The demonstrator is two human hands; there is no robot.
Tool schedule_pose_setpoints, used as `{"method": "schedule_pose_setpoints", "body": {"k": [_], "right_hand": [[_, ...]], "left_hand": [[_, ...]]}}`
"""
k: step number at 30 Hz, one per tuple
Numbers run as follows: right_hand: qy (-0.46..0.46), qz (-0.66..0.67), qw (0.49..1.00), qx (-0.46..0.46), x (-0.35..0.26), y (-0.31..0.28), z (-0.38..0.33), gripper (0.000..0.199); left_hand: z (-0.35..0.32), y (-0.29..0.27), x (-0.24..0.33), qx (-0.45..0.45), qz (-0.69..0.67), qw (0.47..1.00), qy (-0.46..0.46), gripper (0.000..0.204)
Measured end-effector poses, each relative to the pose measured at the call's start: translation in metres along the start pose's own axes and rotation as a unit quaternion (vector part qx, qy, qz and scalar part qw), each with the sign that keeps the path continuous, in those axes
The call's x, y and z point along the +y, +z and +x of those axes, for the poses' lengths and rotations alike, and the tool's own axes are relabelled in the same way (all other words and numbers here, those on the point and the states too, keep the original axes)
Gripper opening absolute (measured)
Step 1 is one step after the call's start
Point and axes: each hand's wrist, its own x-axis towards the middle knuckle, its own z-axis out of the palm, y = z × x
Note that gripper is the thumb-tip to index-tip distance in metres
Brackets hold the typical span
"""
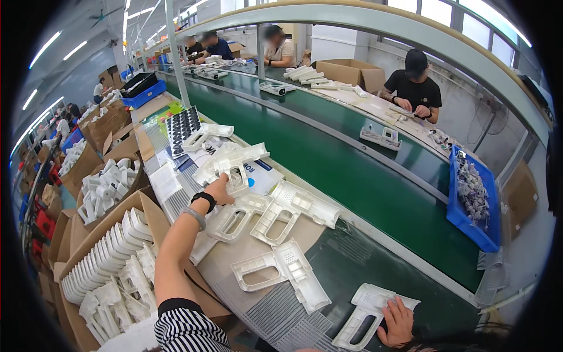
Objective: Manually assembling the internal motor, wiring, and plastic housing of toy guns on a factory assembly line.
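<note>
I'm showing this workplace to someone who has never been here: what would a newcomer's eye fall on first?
Probably the long green surface cutting diagonally from upper left toward lower right. Next, the white plastic shells with looped handles on the near bench, where the left hand and right hand each touch one. At the far right, a bright blue tray heaped with small parts stands out.

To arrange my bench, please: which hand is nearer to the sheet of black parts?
Left. The left hand is at a white casing near the sheet; the right hand touches another casing, much farther away.
</note>
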Motion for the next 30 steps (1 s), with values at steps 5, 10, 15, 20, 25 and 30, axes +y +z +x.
{"method": "schedule_pose_setpoints", "body": {"k": [5, 10, 15, 20, 25, 30], "right_hand": [[-0.004, -0.007, 0.999, 0.031, -0.005, -0.003, 0.004, 0.070], [-0.005, -0.009, 0.999, 0.041, -0.007, -0.002, 0.003, 0.069], [0.002, 0.004, 1.000, 0.027, -0.010, -0.003, 0.004, 0.067], [0.019, -0.008, 1.000, 0.017, -0.005, -0.006, -0.001, 0.065], [0.017, 0.002, 0.999, 0.033, 0.004, 0.009, -0.002, 0.057], [0.065, 0.023, 0.992, -0.103, -0.006, -0.011, 0.004, 0.065]], "left_hand": [[-0.023, 0.009, 0.040, -0.019, 0.022, 0.998, 0.057, 0.083], [-0.050, 0.019, 0.078, -0.045, 0.070, 0.987, 0.140, 0.079], [-0.047, -0.006, 0.083, -0.104, 0.143, 0.975, 0.131, 0.072], [0.019, -0.095, 0.066, -0.159, -0.045, 0.985, -0.050, 0.061], [0.098, -0.116, -0.095, 0.131, 0.037, 0.976, -0.171, 0.057], [0.161, -0.074, -0.131, 0.208, -0.064, 0.937, -0.273, 0.064]]}}
